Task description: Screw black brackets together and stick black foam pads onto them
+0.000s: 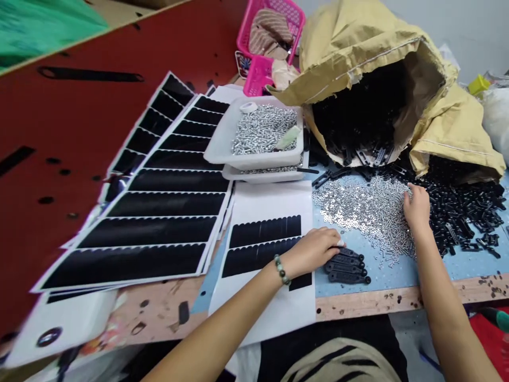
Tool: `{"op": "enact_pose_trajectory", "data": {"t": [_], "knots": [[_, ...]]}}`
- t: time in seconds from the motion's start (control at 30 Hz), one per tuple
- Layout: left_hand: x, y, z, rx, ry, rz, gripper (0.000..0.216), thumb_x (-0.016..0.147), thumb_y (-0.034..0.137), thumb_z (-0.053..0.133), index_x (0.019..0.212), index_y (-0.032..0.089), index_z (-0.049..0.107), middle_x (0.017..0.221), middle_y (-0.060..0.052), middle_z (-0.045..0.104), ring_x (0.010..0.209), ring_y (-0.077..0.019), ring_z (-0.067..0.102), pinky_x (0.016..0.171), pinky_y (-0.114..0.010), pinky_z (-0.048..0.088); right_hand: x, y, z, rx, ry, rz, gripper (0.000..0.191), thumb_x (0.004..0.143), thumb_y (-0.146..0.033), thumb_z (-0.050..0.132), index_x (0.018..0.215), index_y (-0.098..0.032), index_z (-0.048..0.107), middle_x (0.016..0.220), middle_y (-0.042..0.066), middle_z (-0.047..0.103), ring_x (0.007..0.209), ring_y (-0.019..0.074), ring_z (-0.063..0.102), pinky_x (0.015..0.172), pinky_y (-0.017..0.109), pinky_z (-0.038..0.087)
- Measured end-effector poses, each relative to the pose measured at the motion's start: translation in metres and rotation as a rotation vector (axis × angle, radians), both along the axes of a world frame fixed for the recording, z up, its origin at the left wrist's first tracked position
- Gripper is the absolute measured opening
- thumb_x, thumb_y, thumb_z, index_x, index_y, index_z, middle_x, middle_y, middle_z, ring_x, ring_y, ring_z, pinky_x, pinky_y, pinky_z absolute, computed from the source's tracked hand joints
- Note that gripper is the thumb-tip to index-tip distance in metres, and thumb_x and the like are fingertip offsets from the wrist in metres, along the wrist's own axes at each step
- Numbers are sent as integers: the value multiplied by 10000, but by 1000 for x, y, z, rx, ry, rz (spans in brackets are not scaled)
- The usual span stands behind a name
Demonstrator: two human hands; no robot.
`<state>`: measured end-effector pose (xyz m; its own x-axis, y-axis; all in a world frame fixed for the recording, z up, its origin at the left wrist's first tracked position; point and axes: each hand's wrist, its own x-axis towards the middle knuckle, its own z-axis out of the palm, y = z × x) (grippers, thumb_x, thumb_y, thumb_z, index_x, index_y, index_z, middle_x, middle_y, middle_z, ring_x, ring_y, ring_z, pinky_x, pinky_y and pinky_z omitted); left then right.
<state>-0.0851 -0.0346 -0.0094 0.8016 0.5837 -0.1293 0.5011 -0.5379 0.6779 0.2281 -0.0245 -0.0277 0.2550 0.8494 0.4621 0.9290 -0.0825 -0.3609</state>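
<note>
My left hand [316, 250], with a beaded bracelet at the wrist, is closed at the left end of a small row of black plastic arms [347, 268]. Its fingers curl over the topmost one, and something white shows at a fingertip. My right hand [418, 208] is at the right edge of a heap of silver screws [392, 209]; thumb and forefinger are slightly apart, with nothing visible between them. Silver nuts [345, 204] spread to the left of the screws. Loose black plastic parts [457, 212] lie beyond the right hand.
Yellow sacks [369, 42] spill black parts at the back. A white tray of screws [217, 151] stands on another tray. Sheets of black adhesive strips [155, 204] cover the left side, with one white sheet [274, 199] under my left forearm. Pink baskets [254, 79] stand behind.
</note>
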Motion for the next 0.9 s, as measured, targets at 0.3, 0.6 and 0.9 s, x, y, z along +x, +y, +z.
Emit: {"op": "enact_pose_trajectory", "data": {"t": [0.3,0.6,0.9], "knots": [[15,11,20,37,4,-4,200,906,302,492,1032,234,630,1052,-48,618,949,-211,576,823,-339,449,18,80,-9,-135,-26,-226,418,845,-449,570,1080,-109,629,982,209,631,962,309,559,811,446,422],[93,52,33,272,-134,207,472,847,251,588,1288,185,435,1267,-114,544,1228,-281,459,1036,-460,358,-10,24,4,-106,124,477,264,872,-301,551,1109,-204,616,1022,87,631,956,213,599,851,368,490],[87,57,21,6,-103,311,303,950,317,337,1166,180,499,1128,-105,625,997,-241,608,820,-361,482,-10,66,6,-270,76,137,269,884,-177,470,1110,-128,608,1020,144,627,968,245,581,875,370,457]]}}
